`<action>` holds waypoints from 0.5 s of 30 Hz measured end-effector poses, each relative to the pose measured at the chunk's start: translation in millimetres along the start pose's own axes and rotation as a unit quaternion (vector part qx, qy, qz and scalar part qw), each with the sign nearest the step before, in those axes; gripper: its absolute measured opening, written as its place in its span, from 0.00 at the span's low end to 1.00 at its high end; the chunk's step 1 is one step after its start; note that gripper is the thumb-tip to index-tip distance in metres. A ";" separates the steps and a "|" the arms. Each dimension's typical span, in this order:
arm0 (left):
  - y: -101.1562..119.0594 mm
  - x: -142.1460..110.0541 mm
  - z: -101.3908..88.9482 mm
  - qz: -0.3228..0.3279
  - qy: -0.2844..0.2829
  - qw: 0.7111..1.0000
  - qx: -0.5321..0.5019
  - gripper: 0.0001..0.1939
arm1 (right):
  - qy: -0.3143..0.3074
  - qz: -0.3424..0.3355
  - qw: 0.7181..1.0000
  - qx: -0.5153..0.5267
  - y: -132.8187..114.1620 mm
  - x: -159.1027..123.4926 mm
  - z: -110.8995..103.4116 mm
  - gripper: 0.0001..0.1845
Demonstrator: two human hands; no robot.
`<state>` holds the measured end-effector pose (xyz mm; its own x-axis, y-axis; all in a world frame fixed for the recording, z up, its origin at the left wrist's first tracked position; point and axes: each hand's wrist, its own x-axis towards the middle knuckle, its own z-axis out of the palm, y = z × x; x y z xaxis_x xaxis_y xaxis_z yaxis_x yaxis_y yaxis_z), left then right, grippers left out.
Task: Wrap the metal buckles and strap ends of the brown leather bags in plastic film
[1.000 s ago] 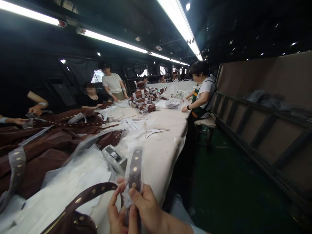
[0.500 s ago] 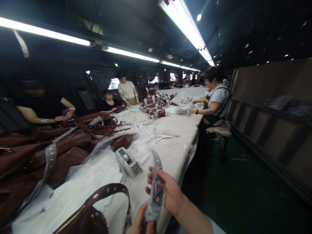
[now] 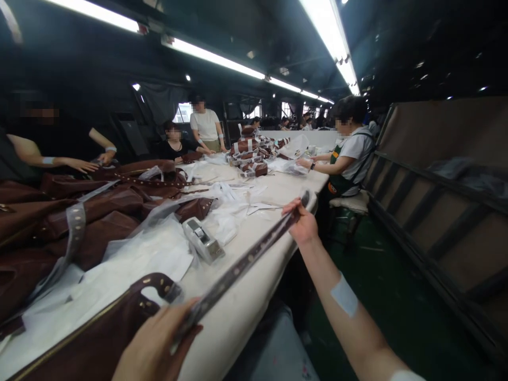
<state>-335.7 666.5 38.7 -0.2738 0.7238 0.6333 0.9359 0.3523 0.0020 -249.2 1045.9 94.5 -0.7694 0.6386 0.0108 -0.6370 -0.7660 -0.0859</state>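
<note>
A dark brown strap (image 3: 246, 262) with metal studs and a clear plastic wrap stretches diagonally between my two hands above the table edge. My right hand (image 3: 304, 222) is closed around its far end, arm reaching forward. Nearer to me, my left hand (image 3: 159, 338) grips the strap's lower part, the fingers partly hidden. Beside that hand lies a brown handbag (image 3: 95, 333) with a gold zipper, its studded handle (image 3: 153, 280) looping up. A grey tape dispenser (image 3: 202, 241) stands on the table beyond the bag.
The long cream-covered table (image 3: 238, 317) holds white sheets (image 3: 146, 259), a heap of brown bags (image 3: 111, 217) at left and wrapped bags (image 3: 248, 156) farther back. Co-workers sit and stand around it; one person (image 3: 349, 153) is at the right. A tan panelled bin (image 3: 436, 211) lines the right.
My hands have moved apart, the right one forward and the left one back. The strap, bunched between them before, is now drawn out long and straight.
</note>
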 end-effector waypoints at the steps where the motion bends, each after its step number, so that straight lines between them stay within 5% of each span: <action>1: -8.0 1.4 -4.3 0.004 -0.019 1.000 0.019 0.15 | 0.000 -0.017 1.000 -0.010 -4.4 8.9 -1.3 0.18; 10: -41.8 -9.9 -14.0 0.011 -0.057 0.991 0.124 0.27 | -0.012 -0.130 0.976 -0.174 -13.3 44.6 -37.5 0.09; 15: -15.0 -34.5 -13.7 -0.072 -0.123 0.988 0.060 0.39 | 0.039 -0.149 0.901 -0.405 11.9 63.4 -94.3 0.10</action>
<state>-337.2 628.1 27.4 -0.4615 0.7783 0.4259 0.8542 0.5194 -0.0235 -301.2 1084.1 0.2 -0.5435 0.8350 0.0864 -0.5484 -0.2753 -0.7896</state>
